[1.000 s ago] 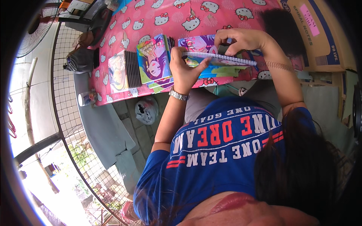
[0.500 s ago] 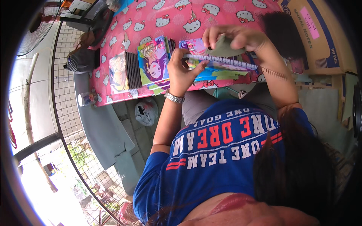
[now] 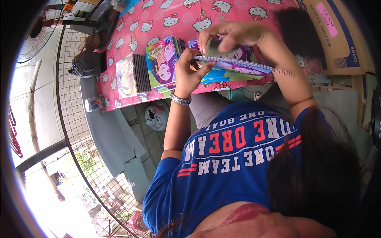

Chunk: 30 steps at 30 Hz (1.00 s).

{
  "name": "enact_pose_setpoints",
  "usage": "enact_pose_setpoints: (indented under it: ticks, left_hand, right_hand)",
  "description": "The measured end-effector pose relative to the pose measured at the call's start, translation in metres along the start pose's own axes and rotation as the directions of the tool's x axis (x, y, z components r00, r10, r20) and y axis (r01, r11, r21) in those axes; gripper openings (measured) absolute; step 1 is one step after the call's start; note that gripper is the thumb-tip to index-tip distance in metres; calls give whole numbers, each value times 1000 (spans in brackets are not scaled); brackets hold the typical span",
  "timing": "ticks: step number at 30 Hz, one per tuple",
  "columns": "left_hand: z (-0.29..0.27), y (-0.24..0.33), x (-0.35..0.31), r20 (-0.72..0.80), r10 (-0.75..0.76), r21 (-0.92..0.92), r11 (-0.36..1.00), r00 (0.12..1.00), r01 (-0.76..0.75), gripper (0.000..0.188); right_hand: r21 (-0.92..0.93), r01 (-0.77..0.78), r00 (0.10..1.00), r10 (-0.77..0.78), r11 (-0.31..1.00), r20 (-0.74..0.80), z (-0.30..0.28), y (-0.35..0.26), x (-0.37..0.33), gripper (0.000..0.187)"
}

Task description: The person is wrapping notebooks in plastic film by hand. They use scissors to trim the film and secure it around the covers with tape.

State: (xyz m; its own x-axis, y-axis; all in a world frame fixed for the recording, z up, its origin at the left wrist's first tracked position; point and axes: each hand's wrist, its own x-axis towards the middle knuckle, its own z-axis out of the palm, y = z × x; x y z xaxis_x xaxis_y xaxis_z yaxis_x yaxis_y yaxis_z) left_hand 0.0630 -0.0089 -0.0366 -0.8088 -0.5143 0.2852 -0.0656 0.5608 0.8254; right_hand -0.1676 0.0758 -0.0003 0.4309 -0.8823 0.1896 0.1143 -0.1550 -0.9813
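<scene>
Pinched at its left end between the thumb and fingers of my left hand (image 3: 189, 75) is a notebook (image 3: 238, 63), held with its spine edge up. A wire coil (image 3: 285, 72) runs along that spine and sticks out loose past its right end, beside my right forearm. My right hand (image 3: 234, 35) curls over the left part of the spine, its fingertips close to my left fingers. A grey-green flat piece (image 3: 216, 47), perhaps cloth or rubber, is in its grip. Behind and beneath lie more colourful notebooks (image 3: 162, 63), partly hidden by the held one.
To the left stands a stack of dark-coiled notebooks (image 3: 133, 75) on the pink patterned tablecloth (image 3: 170, 31). A lidded jar (image 3: 94, 104) is by the table's left edge. An open cardboard box (image 3: 337, 35) stands at right. A plastic bag (image 3: 156, 116) hangs below the table edge.
My right hand has moved left along the spine with the grey-green piece, toward my left hand. Less of the loose coil sticks out at the right end. My left hand keeps its hold.
</scene>
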Motion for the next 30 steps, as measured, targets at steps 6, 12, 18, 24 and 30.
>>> enact_pose_setpoints:
  ticks: [6, 12, 18, 24, 30]
  left_hand:
    - [2, -6, 1, -43, -10, -89, 996, 999, 7, 41]
    - [2, -5, -3, -166, -108, -237, 969, 980, 66, 40]
    - [18, 8, 4, -354, -114, -337, 941, 928, -12, 21]
    - [9, -9, -14, -407, -160, 141, 962, 899, 235, 22]
    - [23, 11, -10, -440, -66, 37, 995, 896, 91, 19]
  right_hand:
    - [96, -90, 991, 79, 991, 111, -6, 7, 13, 43]
    - [-373, -749, 615, 366, 547, -698, -72, 65, -24, 50]
    - [-617, -720, 493, -391, 317, -777, -114, 164, -133, 58]
    - [-461, -887, 444, -330, -28, -833, 49, 139, -153, 54]
    - [-466, -853, 419, -226, 235, -880, 56, 144, -174, 55]
